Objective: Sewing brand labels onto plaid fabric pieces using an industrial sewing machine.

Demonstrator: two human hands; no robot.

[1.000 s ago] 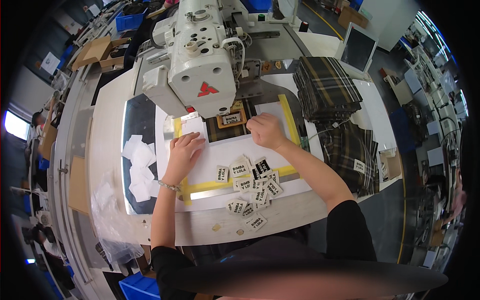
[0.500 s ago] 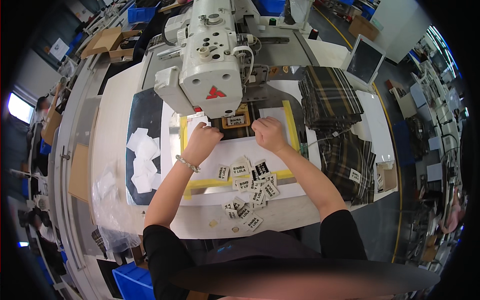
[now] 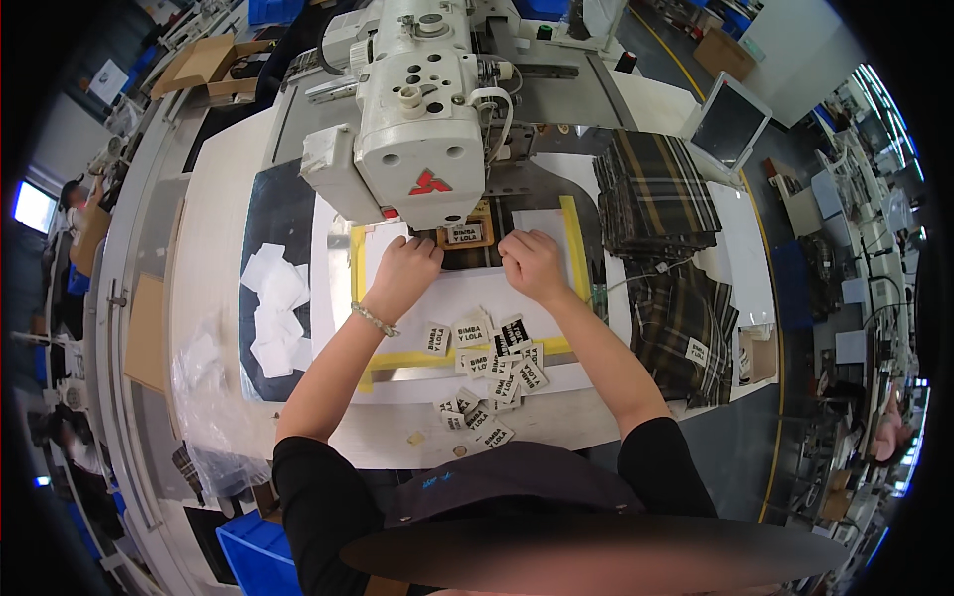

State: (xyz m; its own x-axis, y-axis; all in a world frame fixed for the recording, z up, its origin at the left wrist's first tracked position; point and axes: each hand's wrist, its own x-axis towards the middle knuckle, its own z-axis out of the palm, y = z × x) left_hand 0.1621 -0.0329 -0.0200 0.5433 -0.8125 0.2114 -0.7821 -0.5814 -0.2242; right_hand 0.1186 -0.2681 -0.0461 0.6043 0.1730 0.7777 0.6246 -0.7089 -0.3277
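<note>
Under the head of a white sewing machine (image 3: 417, 164) lies a dark plaid fabric piece (image 3: 473, 260). On it sits an amber-coloured clamp frame (image 3: 487, 236), with a pale woven label (image 3: 463, 234) showing in its opening. My left hand (image 3: 405, 270) is closed at the fabric's left edge, its fingers curled down. At the right edge my right hand (image 3: 534, 266) is likewise closed, fingertips against the cloth. Exactly how the fingertips grip is hidden. Between my forearms, loose labels (image 3: 502, 366), mostly cream and a few black, lie scattered in a heap.
To the right stands a tall stack of folded plaid fabric (image 3: 658, 194), with more plaid pieces (image 3: 686, 333) nearer me. White paper squares (image 3: 278, 308) lie at the left. Yellow tape (image 3: 412, 358) borders the white work sheet. A screen (image 3: 728, 119) stands at the back right.
The whole view has shifted slightly. Both hands stay closed at the fabric's edges, and the cloth, frame and label keep their places under the machine head.
</note>
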